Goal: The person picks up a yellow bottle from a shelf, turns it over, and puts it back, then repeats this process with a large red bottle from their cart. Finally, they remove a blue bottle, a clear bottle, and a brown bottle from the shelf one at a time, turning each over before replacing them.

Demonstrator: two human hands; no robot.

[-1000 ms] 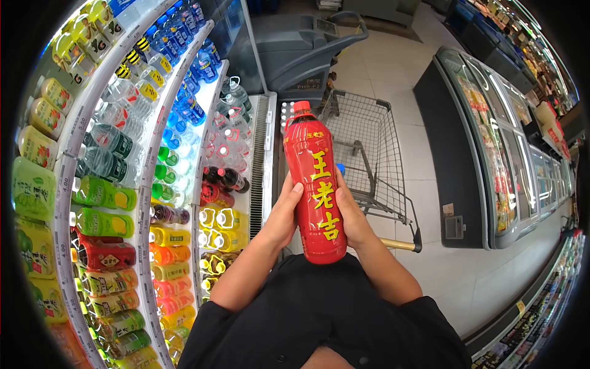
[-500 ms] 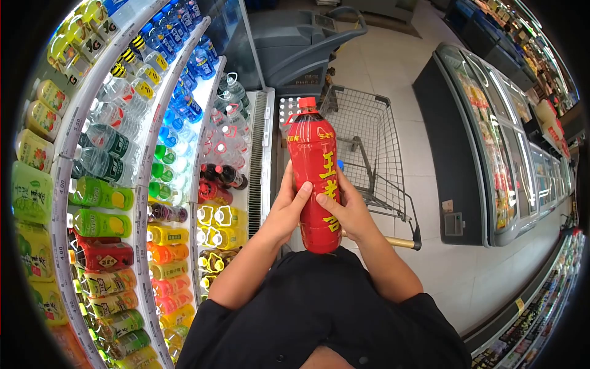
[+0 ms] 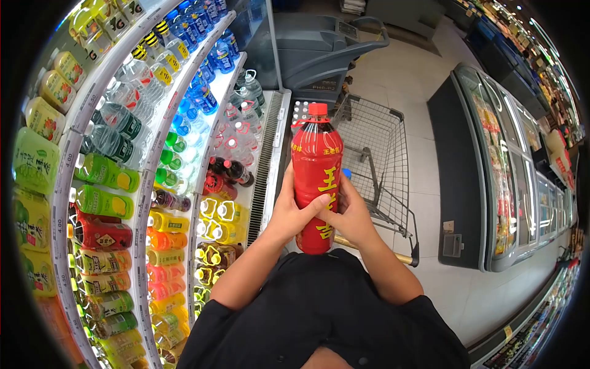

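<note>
1. Head view, hold: a person stands in a shop aisle. Both hands clasp one red bottle (image 3: pixel 316 178) upright in front of the chest.
2. Left hand (image 3: pixel 287 216): wrapped around the bottle's lower left side, thumb laid across the front label.
3. Right hand (image 3: pixel 354 220): wrapped around the lower right side, fingertips meeting the left thumb on the label. Neither hand is free.
4. Position: the bottle is in the air between the drinks shelves (image 3: pixel 144 184) and the shopping cart (image 3: pixel 376 147), touching neither.
5. Handling advice, as a judgement: the grip sits low on a tall bottle.
   - Hold the body vertical so the top does not tip.
   - Turn it by walking the fingers around, one hand clamped at a time.
   - Apply moderate pressure, since a plastic wall would flex.
6. Bottle contents: the red cap (image 3: pixel 318 109) is on. The wrap covers the body, so the fill level cannot be read.
7. Cart: a wire basket just behind the bottle. A small blue item (image 3: pixel 346 174) shows at the bottle's right edge, but what it is cannot be told.
8. Shelves: rows of bottled drinks lie with caps outward. Clear water is uppermost, with green, yellow, orange and red bottles lower down.
9. Chest freezer (image 3: pixel 458 184): glass lids are closed over packaged goods.
</note>
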